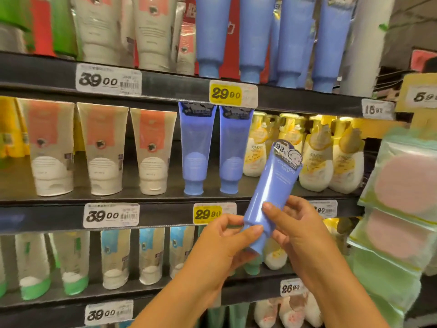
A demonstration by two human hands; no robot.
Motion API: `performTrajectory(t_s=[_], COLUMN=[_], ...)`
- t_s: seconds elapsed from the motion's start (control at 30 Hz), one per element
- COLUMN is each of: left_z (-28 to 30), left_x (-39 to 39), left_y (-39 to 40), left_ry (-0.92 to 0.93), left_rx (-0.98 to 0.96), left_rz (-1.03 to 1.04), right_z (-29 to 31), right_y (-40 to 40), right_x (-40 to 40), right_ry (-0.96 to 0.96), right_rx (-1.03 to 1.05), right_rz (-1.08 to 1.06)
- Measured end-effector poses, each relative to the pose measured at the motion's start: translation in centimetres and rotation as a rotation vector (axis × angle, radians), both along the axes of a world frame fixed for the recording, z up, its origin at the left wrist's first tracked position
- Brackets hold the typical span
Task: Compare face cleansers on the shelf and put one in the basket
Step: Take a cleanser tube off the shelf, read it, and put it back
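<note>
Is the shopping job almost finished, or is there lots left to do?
About halfway. Done: one blue plastic cleanser tube is off the shelf. In hand: the left hand and right hand both hold it, tilted, near its cap end, in front of the two matching blue tubes above the yellow 29.90 price tag. Left: choosing one and putting it in the basket, which is not in view.

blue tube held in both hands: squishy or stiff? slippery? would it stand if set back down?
The blue plastic cleanser tube is probably soft-walled: it tapers to a flat crimped top. Its glossy sheen suggests a somewhat slick surface; left hand and right hand both grip it near the cap. It would likely stand cap-down like the two matching blue tubes, but tip easily.
</note>
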State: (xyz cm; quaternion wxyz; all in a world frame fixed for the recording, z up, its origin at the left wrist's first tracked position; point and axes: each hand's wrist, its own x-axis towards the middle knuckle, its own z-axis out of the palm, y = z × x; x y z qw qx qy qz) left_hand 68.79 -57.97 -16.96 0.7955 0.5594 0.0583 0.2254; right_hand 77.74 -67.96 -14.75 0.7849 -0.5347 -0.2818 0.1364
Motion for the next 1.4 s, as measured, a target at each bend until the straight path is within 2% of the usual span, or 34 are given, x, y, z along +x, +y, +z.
performTrajectory(t_s=[0.2, 0.43, 0.6, 0.7, 0.93, 1.4], left_z=[1.6, 3.7, 3.7, 3.4, 3.7, 4.0], left_x=[2.0, 3.7, 3.7, 4.2, 6.3, 9.3], left_y=[0.5, 2.0, 4.2, 4.4, 5.2, 5.4], left_ry=[0.034, -0.001, 0.072, 0.088, 0.115, 0.107], left_rx=[0.114, 0.399, 0.550, 0.688, 0.760, 0.826], left_rz=[0.110, 0.298, 0.636, 0.761, 0.782, 0.894], right_z=[1.2, 3.1, 3.4, 3.7, 3.1, 1.9], right_y=[1.4, 2.9, 3.7, 4.2, 5.8, 6.4], right_x=[3.0, 6.2, 8.1, 9.2, 11.2, 11.9], right_ry=[-0.075, -0.130, -0.159, -0.224, -0.385, -0.407], right_rx=[-0.061, 0.053, 0.116, 0.137, 0.084, 0.089], right_rz=[0.073, 0.139, 0.163, 0.125, 0.041, 0.056])
